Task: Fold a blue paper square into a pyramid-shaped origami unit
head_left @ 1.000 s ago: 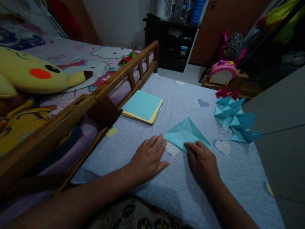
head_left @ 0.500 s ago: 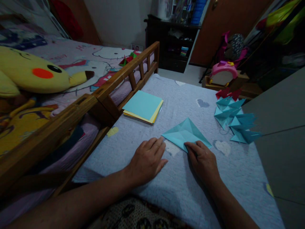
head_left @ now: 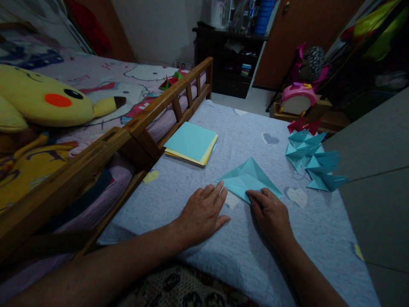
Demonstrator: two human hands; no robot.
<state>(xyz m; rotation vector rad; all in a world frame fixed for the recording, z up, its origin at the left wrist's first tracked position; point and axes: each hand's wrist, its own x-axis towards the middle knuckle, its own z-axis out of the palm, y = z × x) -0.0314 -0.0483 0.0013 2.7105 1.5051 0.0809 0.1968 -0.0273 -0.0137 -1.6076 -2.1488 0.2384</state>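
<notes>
Shifted right, the flat left hand lay beside the left corner of the blue paper, pinched nearside by the right hand.

Dim light is noted throughout. At the back, a pale wall is fronted by a dark cabinet with open shelves; to its right a brown door is seen, with pale floor before it. At left, a bed is edged by a wooden rail. Far right: pale panel observed.
</notes>
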